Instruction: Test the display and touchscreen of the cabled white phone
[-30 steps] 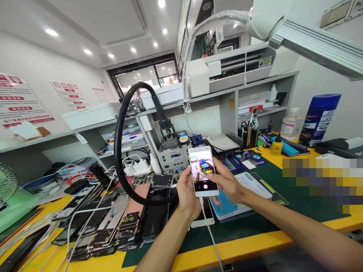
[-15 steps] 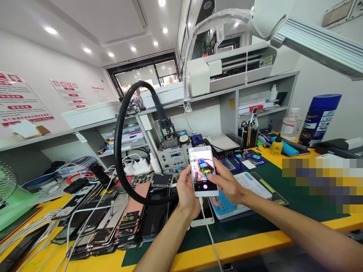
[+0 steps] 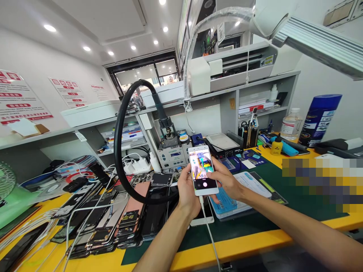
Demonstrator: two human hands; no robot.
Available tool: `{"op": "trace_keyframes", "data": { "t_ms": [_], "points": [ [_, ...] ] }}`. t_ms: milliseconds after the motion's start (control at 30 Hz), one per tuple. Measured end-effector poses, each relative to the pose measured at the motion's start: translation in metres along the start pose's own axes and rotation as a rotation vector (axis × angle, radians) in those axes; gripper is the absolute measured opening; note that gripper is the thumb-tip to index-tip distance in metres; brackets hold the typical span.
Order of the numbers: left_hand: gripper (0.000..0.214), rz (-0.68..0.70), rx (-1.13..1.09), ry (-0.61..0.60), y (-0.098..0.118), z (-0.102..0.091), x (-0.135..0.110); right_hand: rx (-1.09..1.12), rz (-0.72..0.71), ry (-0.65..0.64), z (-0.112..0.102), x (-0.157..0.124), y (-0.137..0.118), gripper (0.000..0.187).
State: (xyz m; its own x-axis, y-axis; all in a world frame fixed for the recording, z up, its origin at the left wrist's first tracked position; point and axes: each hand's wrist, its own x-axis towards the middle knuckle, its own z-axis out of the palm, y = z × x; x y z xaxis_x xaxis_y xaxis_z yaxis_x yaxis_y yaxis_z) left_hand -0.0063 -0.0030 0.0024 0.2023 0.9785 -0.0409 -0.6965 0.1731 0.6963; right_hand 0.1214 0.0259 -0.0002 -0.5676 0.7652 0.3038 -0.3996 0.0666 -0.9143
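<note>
A white smartphone point(image 3: 203, 172) is upright between my hands, its lit screen showing a camera picture of the bench. My left hand point(image 3: 187, 192) wraps round its left side and lower back. On the right edge, my right hand point(image 3: 228, 181) grips the phone, thumb over the lower part of the screen, some fingers hidden behind. A white charging cable point(image 3: 208, 226) runs from the phone's bottom end down past the table edge. Below the hands, another white phone point(image 3: 202, 221) lies on the green mat point(image 3: 244, 226), partly covered.
Stacks of phone parts point(image 3: 130, 219) lie left of my hands, with a thick black hose point(image 3: 117, 151) arching over them. A soldering-type station point(image 3: 171, 156) stands behind. Right are a blue-and-white box point(image 3: 249, 189), a yellow bottle point(image 3: 276, 146) and a blue can point(image 3: 320, 119). A lamp point(image 3: 320, 45) hangs above.
The phone has shifted very slightly up and left in my hands. My right thumb has moved a little up the screen, and the picture on it has changed.
</note>
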Motion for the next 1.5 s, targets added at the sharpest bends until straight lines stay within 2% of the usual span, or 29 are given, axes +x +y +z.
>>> {"op": "trace_keyframes", "data": {
  "t_ms": [267, 433, 667, 933, 1133, 1267, 1500],
  "points": [
    [0.049, -0.003, 0.027, 0.015, 0.0004, 0.0005, 0.0009, -0.033, 0.027, -0.015, -0.0024, 0.0028, 0.0012, 0.035],
    [0.049, -0.006, 0.043, 0.013, 0.0, 0.0006, 0.0, -0.118, 0.027, -0.006, -0.0062, 0.0045, 0.0041, 0.039],
    [0.05, -0.001, 0.038, 0.023, 0.0, -0.0008, 0.0015, -0.058, 0.012, -0.066, -0.0067, 0.0039, 0.0022, 0.048],
    [0.05, 0.021, 0.047, 0.021, -0.0002, 0.0001, 0.0024, -0.052, 0.015, -0.046, -0.0064, 0.0042, 0.0028, 0.044],
    [0.049, 0.025, 0.062, 0.013, -0.0003, 0.001, 0.0014, -0.074, 0.064, 0.032, -0.0029, 0.0051, 0.0014, 0.035],
    [0.048, 0.023, 0.054, 0.038, -0.0001, 0.001, 0.0018, -0.048, 0.06, 0.025, -0.0016, 0.004, -0.0002, 0.036],
    [0.048, 0.026, 0.045, 0.001, -0.0009, 0.0007, 0.0011, -0.034, 0.055, 0.008, -0.004, 0.0041, 0.0015, 0.038]
  ]
}}
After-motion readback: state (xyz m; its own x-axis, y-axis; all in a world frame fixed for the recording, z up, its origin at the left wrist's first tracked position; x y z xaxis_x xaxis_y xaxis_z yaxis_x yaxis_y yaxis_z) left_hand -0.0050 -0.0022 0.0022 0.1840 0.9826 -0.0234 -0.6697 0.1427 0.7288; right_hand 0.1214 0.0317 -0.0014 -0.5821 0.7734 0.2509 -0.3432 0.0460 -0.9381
